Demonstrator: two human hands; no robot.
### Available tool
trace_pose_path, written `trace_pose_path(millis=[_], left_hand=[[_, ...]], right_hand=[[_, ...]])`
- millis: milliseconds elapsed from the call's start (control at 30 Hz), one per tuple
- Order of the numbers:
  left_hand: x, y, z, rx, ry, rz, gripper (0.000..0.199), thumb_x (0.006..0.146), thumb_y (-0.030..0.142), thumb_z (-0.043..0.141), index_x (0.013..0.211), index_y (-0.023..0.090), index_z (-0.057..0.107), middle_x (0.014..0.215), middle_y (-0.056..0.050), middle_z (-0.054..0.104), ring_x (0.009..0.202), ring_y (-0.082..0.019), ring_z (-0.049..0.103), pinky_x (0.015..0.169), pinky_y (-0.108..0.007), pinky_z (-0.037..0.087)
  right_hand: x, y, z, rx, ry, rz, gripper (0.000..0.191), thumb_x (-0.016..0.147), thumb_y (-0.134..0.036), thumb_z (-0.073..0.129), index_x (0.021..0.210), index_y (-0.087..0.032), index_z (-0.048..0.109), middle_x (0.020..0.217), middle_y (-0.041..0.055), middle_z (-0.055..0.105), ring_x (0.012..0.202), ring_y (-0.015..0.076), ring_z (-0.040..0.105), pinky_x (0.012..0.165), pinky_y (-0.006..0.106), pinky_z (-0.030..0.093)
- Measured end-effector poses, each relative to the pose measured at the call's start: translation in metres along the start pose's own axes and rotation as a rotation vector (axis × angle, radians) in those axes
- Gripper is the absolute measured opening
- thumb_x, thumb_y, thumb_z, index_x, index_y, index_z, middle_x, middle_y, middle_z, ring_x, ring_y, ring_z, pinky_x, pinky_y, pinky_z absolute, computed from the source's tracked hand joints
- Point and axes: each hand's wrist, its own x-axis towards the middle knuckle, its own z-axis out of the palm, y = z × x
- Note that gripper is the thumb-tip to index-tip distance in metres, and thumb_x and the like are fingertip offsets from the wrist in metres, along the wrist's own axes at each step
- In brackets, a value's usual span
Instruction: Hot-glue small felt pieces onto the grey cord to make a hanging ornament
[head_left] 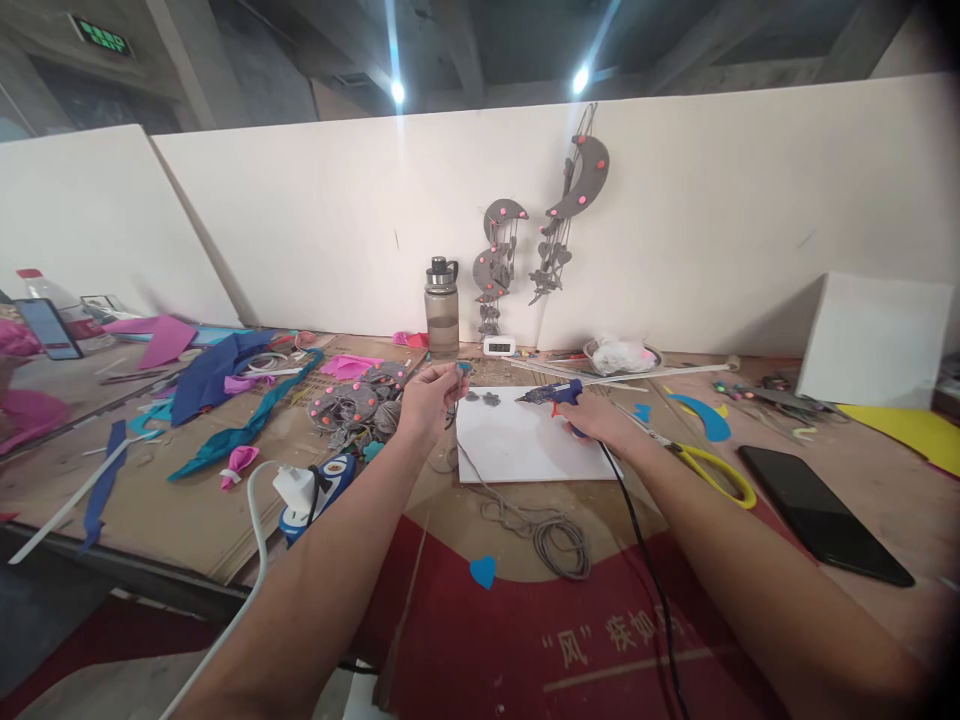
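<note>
My right hand (592,412) is wrapped round a dark blue hot glue gun (553,391), its nozzle aimed left over a white board (525,450). Left of the board, my left hand (429,405) pinches a small blue piece (464,368) whose shape I cannot make out. Small grey flower-like pieces (489,399) lie on the board's far left part. Grey cord (562,545) runs off the board's near side into a loose coil. A blue heart (484,572) lies nearer to me, on the cardboard.
A water bottle (442,310) stands by the white partition, where grey moon hangings (589,175) hang. Yellow-handled scissors (716,475) and a black phone (821,515) lie right. A power strip (330,485) and grey decorations (352,405) lie left. The glue gun's black cable (649,560) trails toward me.
</note>
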Motion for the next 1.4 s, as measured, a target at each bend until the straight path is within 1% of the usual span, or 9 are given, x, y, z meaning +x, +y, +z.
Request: trace_pose_path(millis=[167, 267, 367, 467, 533, 667, 833, 967, 1400], left_hand=[[-0.004, -0.001, 0.005, 0.095, 0.014, 0.074, 0.025, 0.057, 0.024, 0.078, 0.074, 0.012, 0.064, 0.065, 0.000, 0.062, 0.060, -0.010, 0.059, 0.062, -0.025, 0.048], [-0.009, -0.002, 0.008, 0.350, 0.032, 0.227, 0.017, 0.066, 0.026, 0.071, 0.076, 0.014, 0.066, 0.066, -0.001, 0.063, 0.058, -0.010, 0.056, 0.061, -0.026, 0.046], [-0.018, -0.001, 0.012, 0.716, 0.045, 0.484, 0.012, 0.072, 0.026, 0.065, 0.078, 0.016, 0.069, 0.078, -0.004, 0.067, 0.064, -0.011, 0.056, 0.062, -0.025, 0.044], [-0.028, 0.000, 0.018, 0.900, -0.014, 0.690, 0.005, 0.073, 0.021, 0.063, 0.071, 0.018, 0.067, 0.083, -0.004, 0.067, 0.069, -0.012, 0.055, 0.063, -0.025, 0.042], [-0.032, -0.001, 0.021, 0.921, -0.063, 0.726, 0.005, 0.073, 0.019, 0.063, 0.070, 0.018, 0.066, 0.079, -0.004, 0.066, 0.070, -0.013, 0.055, 0.064, -0.025, 0.043], [-0.033, -0.006, 0.023, 0.815, -0.062, 0.523, 0.009, 0.074, 0.025, 0.063, 0.074, 0.017, 0.067, 0.073, -0.002, 0.066, 0.066, -0.013, 0.058, 0.063, -0.025, 0.045], [-0.027, -0.012, 0.023, 0.551, -0.113, 0.250, 0.018, 0.072, 0.031, 0.066, 0.078, 0.015, 0.065, 0.068, -0.002, 0.066, 0.058, -0.013, 0.061, 0.057, -0.025, 0.049], [-0.025, -0.016, 0.022, 0.458, -0.129, 0.188, 0.022, 0.069, 0.031, 0.070, 0.082, 0.014, 0.066, 0.072, -0.003, 0.068, 0.061, -0.014, 0.065, 0.062, -0.028, 0.052], [-0.026, -0.014, 0.023, 0.436, -0.137, 0.149, 0.018, 0.069, 0.031, 0.069, 0.075, 0.014, 0.066, 0.066, -0.003, 0.067, 0.059, -0.013, 0.064, 0.064, -0.029, 0.055]], right_hand=[[-0.016, -0.009, -0.002, -0.308, 0.351, -0.131, 0.032, 0.081, -0.041, 0.053, 0.083, -0.011, 0.063, 0.095, 0.0236, 0.066, 0.094, 0.0320, 0.061, 0.077, 0.037, 0.042], [-0.033, -0.029, 0.007, -0.031, 0.483, -0.394, 0.020, 0.085, -0.033, 0.046, 0.084, -0.016, 0.057, 0.089, 0.0141, 0.065, 0.087, 0.0237, 0.060, 0.078, 0.035, 0.041], [-0.052, -0.055, 0.023, 0.578, 0.301, -0.597, 0.018, 0.085, -0.039, 0.049, 0.086, -0.022, 0.048, 0.087, 0.0042, 0.063, 0.082, 0.0175, 0.058, 0.076, 0.032, 0.043], [-0.069, -0.076, 0.038, 1.054, 0.039, -0.618, 0.027, 0.078, -0.041, 0.060, 0.090, -0.024, 0.043, 0.096, 0.0012, 0.061, 0.093, 0.0152, 0.058, 0.083, 0.032, 0.044], [-0.074, -0.084, 0.044, 1.227, -0.077, -0.586, 0.033, 0.074, -0.040, 0.065, 0.090, -0.025, 0.040, 0.088, -0.0020, 0.060, 0.084, 0.0130, 0.059, 0.081, 0.032, 0.046], [-0.075, -0.085, 0.043, 1.219, -0.056, -0.529, 0.031, 0.073, -0.041, 0.064, 0.088, -0.025, 0.042, 0.071, -0.0077, 0.049, 0.056, 0.0077, 0.046, 0.063, 0.028, 0.048], [-0.067, -0.076, 0.039, 0.905, 0.181, -0.549, 0.017, 0.078, -0.037, 0.057, 0.082, -0.022, 0.050, 0.073, -0.0033, 0.051, 0.063, 0.0108, 0.046, 0.053, 0.025, 0.041], [-0.064, -0.073, 0.037, 0.800, 0.289, -0.590, 0.015, 0.080, -0.035, 0.054, 0.081, -0.021, 0.054, 0.073, -0.0015, 0.054, 0.063, 0.0119, 0.046, 0.056, 0.026, 0.039], [-0.070, -0.074, 0.034, 0.614, 0.387, -0.604, 0.019, 0.083, -0.034, 0.050, 0.075, -0.019, 0.058, 0.072, 0.0006, 0.059, 0.066, 0.0139, 0.049, 0.064, 0.028, 0.037]])
